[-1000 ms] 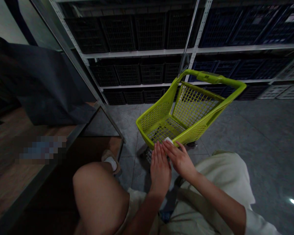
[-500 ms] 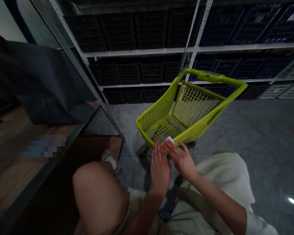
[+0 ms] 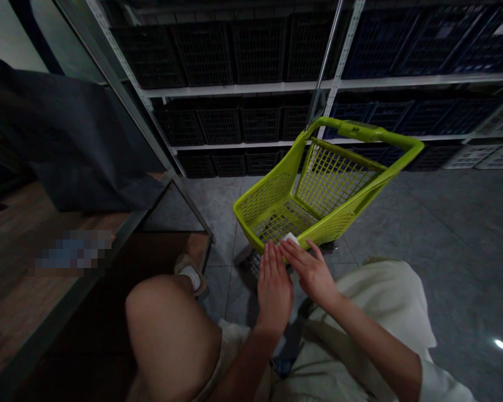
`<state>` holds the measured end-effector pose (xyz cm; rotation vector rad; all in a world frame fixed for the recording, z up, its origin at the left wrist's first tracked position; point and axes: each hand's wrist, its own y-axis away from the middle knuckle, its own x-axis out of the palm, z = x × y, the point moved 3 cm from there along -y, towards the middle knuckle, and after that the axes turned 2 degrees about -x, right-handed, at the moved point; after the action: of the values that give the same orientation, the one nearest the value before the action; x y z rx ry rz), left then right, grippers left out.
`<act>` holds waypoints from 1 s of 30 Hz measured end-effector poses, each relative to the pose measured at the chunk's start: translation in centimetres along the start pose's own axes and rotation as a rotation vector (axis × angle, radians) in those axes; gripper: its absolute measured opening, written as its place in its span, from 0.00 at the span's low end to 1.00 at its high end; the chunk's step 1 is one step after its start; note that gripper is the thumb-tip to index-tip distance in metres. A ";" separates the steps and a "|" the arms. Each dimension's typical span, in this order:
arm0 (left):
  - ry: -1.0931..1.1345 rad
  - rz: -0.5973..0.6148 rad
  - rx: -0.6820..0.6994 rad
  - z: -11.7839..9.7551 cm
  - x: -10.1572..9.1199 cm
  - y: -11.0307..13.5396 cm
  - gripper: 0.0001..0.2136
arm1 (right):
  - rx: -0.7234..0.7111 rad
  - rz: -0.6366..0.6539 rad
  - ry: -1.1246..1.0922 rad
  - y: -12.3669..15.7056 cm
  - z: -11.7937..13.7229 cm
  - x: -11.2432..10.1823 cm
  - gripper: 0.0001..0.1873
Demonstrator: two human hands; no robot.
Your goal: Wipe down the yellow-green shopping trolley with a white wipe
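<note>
A lime-green shopping cart (image 3: 339, 223) with lattice sides stands in front of me. My left hand (image 3: 275, 279) is open, its fingers straight and side by side, with the fingertips at the cart's near rim. Beside it, my right hand (image 3: 314, 273) is also open, palm down, fingers stretched toward the same rim corner and thumb apart. The two hands meet near the fingertips. Just past the right fingers shows a small white piece (image 3: 290, 238), partly covered; whether it is held or fixed to the cart, I cannot tell.
Behind the cart, white metal shelves (image 3: 235, 89) carry several dark crates (image 3: 257, 50). To the left, a dark bag (image 3: 88, 139) stands on a metal-edged wooden table (image 3: 20, 206). My knees flank the hands above the grey tiled floor (image 3: 444, 223).
</note>
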<state>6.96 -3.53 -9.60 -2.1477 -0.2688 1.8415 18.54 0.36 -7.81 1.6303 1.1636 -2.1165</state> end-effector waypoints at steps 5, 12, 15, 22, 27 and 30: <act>0.041 -0.007 -0.001 0.0 0.0 0.1 0.33 | 0.188 -0.069 0.064 0.3 -6.7 -1.4 0.44; 0.040 -0.020 -0.001 -0.1 0.2 0.1 0.33 | 0.277 -0.104 0.079 -0.1 -3.8 -0.5 0.45; 0.026 -0.022 -0.002 0.1 0.2 0.1 0.32 | 0.013 -0.020 0.000 -0.1 0.1 0.4 0.45; 0.044 0.006 -0.001 0.0 -0.1 0.1 0.33 | 0.405 -0.133 0.134 -0.5 -8.7 -1.9 0.42; 0.038 -0.017 -0.009 0.0 0.1 0.1 0.31 | 0.241 -0.081 0.054 -0.4 -3.1 -0.2 0.44; 0.037 -0.034 -0.003 0.1 0.1 0.1 0.31 | -0.013 -0.005 -0.023 0.1 -0.2 0.4 0.45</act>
<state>6.92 -3.62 -9.76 -2.1636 -0.2976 1.7818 18.60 0.56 -8.23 1.5949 1.1732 -2.1210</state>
